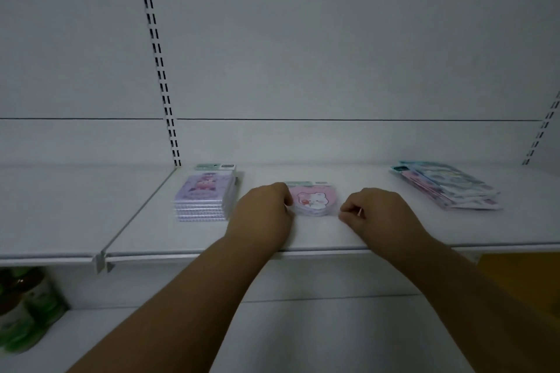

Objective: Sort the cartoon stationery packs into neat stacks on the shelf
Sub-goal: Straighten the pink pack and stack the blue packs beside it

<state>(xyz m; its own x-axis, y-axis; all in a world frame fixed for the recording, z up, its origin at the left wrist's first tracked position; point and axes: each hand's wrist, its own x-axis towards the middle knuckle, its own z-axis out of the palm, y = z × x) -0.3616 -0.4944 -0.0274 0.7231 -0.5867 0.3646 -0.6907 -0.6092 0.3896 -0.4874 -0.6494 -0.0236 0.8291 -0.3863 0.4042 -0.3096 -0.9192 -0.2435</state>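
Shelf (pixel 333 239) of white board runs left to right, near edge a pale lip under both wrists, back wall straight behind, bare board between the piles and along the near strip. Slotted upright (pixel 157 60) climbs the wall far left of centre, a second one (pixel 542 130) at far right. Three groups of packs on the shelf. Purple stack (pixel 204 197) sits left, squared up, roughly six or seven packs, exact count unclear from the side edges, header cards toward the wall, long axis near to far. Pink stack (pixel 313 200) sits centre, low, a few packs, count unclear, heart-ish outline with a white cartoon animal on top, header toward the wall, top face up. Blue and pink pile (pixel 448 188) sits far right, fanned and skewed, several packs, long axis slanting from far left to near right. Left hand (pixel 263 212) has curled fingers against the left edge of the pink stack, touching it; grip or just a nudge, cannot tell. Right hand (pixel 375 212) is curled just right of the same stack, fingertips pinched close to its plastic edge, contact unclear. Gap between purple stack and left hand is narrow; wide bare board lies between right hand and the right pile. Green bottles (pixel 24 309), blurry, stand on the lower shelf at left.
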